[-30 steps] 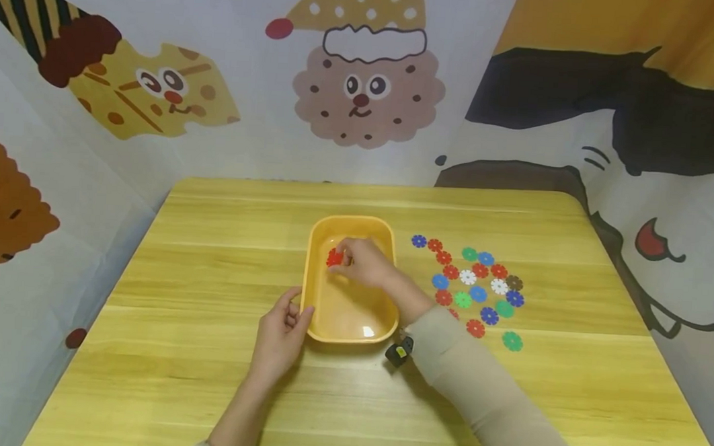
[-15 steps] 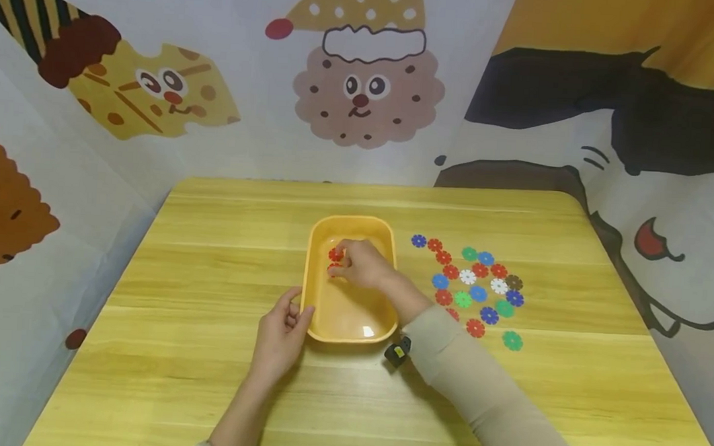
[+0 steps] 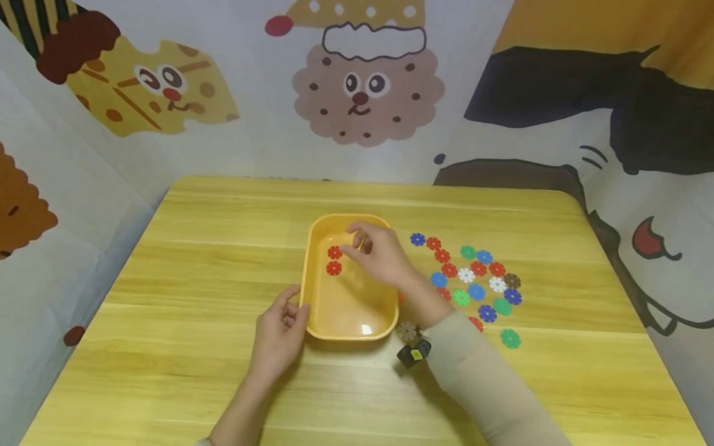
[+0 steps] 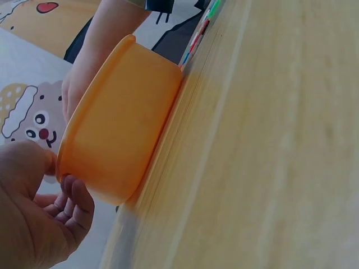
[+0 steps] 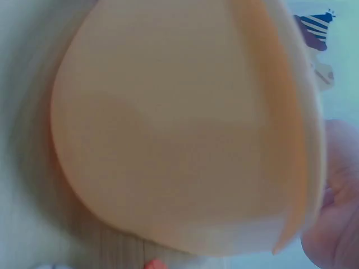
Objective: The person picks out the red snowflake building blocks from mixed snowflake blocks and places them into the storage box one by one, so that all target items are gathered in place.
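The left hand is gripping the yellow tray at eight o'clock; inside, two red discs are lying towards eleven; the right hand is hovering at one, fingers parted

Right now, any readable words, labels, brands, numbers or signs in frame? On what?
None readable.
Yellow mark on the black wrist device: too small to read, may not be text.
Yellow tub: no lettering visible.
Flower-shaped discs: none visible; too small to rule out fine marks.
Wall cloth: cartoons, no words I can make out.
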A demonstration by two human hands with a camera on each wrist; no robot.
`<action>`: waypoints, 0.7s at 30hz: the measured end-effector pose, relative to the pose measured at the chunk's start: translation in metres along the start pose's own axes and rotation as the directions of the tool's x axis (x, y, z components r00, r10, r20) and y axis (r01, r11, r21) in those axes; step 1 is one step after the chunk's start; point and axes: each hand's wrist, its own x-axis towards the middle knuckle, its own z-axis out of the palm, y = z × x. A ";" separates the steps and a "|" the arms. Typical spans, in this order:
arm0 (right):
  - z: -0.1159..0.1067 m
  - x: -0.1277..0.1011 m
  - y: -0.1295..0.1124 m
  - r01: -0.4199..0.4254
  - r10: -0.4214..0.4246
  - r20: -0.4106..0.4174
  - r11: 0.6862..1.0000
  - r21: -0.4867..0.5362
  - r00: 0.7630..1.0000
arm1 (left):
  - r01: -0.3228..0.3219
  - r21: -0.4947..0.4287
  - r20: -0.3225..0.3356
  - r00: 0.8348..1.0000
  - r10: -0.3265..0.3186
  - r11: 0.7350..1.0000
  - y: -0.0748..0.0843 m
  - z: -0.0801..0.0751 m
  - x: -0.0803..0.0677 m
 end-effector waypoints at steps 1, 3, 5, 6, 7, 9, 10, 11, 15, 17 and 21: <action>-0.002 -0.002 0.001 0.010 -0.010 -0.022 1.000 0.007 1.000 | 0.001 -0.005 -0.003 1.000 -0.001 1.000 -0.001 0.000 0.000; -0.006 -0.006 0.004 0.017 -0.016 -0.062 1.000 0.020 0.998 | 0.005 -0.013 -0.009 1.000 -0.005 1.000 -0.002 0.001 0.000; -0.010 -0.011 0.006 0.018 -0.014 -0.094 0.999 0.042 0.996 | 0.006 -0.016 -0.013 1.000 -0.006 1.000 -0.003 0.002 0.000; -0.012 -0.013 0.007 0.012 -0.007 -0.107 0.999 0.049 0.994 | 0.009 -0.020 -0.012 1.000 -0.009 1.000 -0.003 0.002 0.000; -0.014 -0.015 0.008 0.006 0.001 -0.120 0.998 0.057 0.993 | 0.011 -0.025 -0.011 1.000 -0.011 1.000 -0.003 0.002 0.000; -0.017 -0.019 0.011 -0.007 0.016 -0.137 0.998 0.065 0.990 | 0.014 -0.033 -0.009 1.000 -0.014 0.999 -0.003 0.002 0.000; -0.019 -0.021 0.012 -0.014 0.023 -0.144 0.998 0.066 0.989 | 0.015 -0.036 -0.010 1.000 -0.016 0.999 -0.003 0.002 0.000; -0.021 -0.022 0.013 -0.017 0.026 -0.149 0.998 0.067 0.988 | 0.015 -0.037 -0.011 1.000 -0.015 0.999 -0.002 0.002 0.000; -0.029 -0.029 0.016 -0.006 0.015 -0.158 0.998 0.059 0.987 | 0.012 -0.018 -0.022 1.000 -0.012 1.000 -0.002 0.001 0.001; -0.033 -0.033 0.018 0.004 0.004 -0.159 0.999 0.050 0.987 | 0.010 -0.006 -0.027 1.000 -0.010 1.000 -0.002 0.001 0.002; -0.040 -0.040 0.024 -0.003 0.008 -0.169 0.999 0.033 0.986 | 0.017 -0.030 -0.017 1.000 -0.017 0.999 -0.002 0.001 0.003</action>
